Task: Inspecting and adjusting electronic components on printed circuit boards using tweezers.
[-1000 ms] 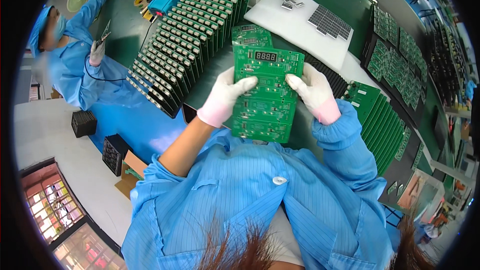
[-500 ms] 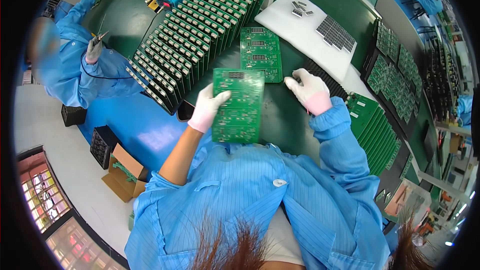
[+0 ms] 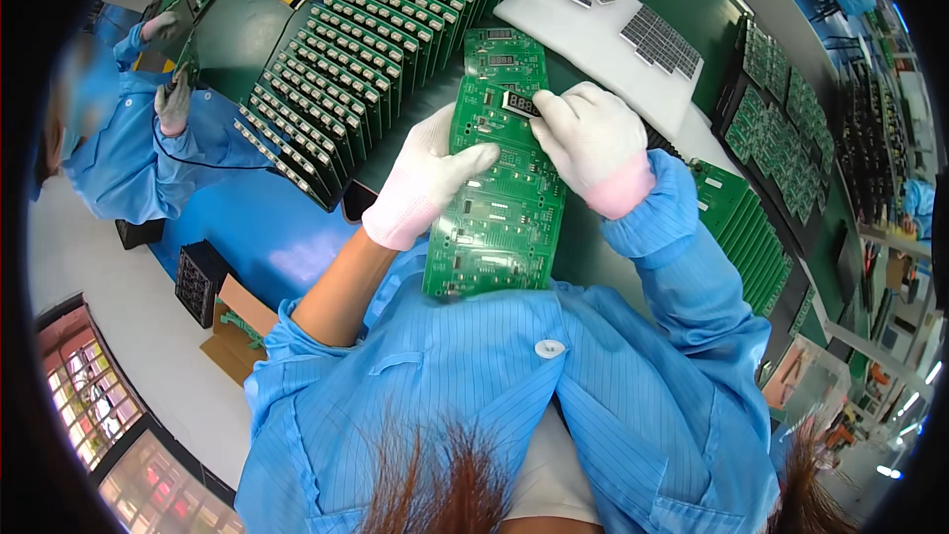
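My left hand, in a white glove, is closed on the left edge of a green circuit board, with its thumb across the face. The board is held up in front of my chest. Gloved as well, my right hand pinches the right end of a small black seven-segment digit display at the board's top. I cannot tell whether the display is seated or tilted off the surface. Just beyond lies a second green board with digit displays, partly covered by the held one.
A long row of upright boards stands to the left. White foam with loose and lined-up displays lies at far right. More boards stand in a rack at right. A co-worker's gloved hand holds a tool at far left.
My right hand has come left from the bench onto the display at the held board's top. The board has shifted slightly right and tilted, now overlapping the board behind it.
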